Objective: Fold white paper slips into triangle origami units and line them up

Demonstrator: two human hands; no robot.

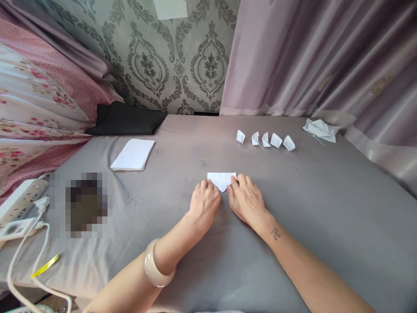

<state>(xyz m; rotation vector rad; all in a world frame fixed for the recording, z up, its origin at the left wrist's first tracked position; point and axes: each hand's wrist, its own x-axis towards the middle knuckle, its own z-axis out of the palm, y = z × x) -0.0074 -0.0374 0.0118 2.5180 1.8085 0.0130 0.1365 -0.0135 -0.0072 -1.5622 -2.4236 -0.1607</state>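
Observation:
A small folded white paper (pixel 221 178) lies on the grey cloth, its upper edge straight and its lower side coming to a point between my hands. My left hand (pixel 205 202) has its fingers curled down at the paper's left side, closed on that edge. At the right edge, my right hand (pixel 247 195) grips the paper with thumb and bent forefinger. The fingertips of the left hand are partly hidden by its knuckles. Beyond the paper, several small folded white paper pieces (pixel 276 140) stand in a row to the right.
A stack of white paper sheets (pixel 133 154) sits at the left, before a folded black cloth (pixel 130 119). Crumpled white paper (pixel 321 129) lies at the far right. White power strips (pixel 22 200) with cords and a yellow strip (pixel 46 265) are on the near left. Curtains (pixel 293 56) hang behind.

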